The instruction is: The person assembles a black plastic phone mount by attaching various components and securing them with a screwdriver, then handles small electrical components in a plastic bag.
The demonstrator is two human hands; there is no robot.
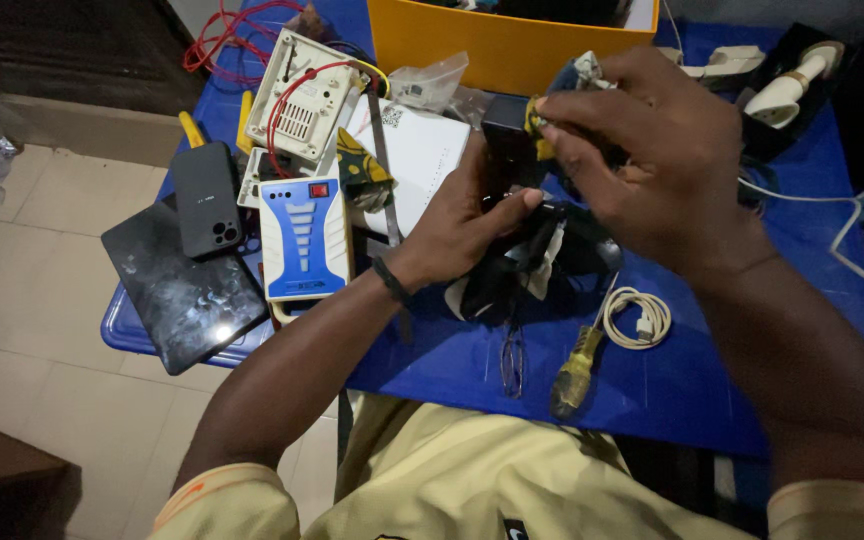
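Observation:
Over a blue table (712,370), my left hand (467,225) grips a small black box-shaped device (507,135) from below. My right hand (652,150) comes from the right and pinches a small yellow part (534,118) at the device's top edge with fingertips. Under both hands lies a dark bundle of black cloth and cables (522,270). What lies behind my right palm is hidden.
A blue-and-white unit with a red switch (302,235), a black phone (207,200), a dark tablet (182,290), an opened white casing with red wires (302,95), a yellow box (502,40), a coiled white cable (637,318), a yellow-handled screwdriver (574,372), and glasses (512,360) crowd the table.

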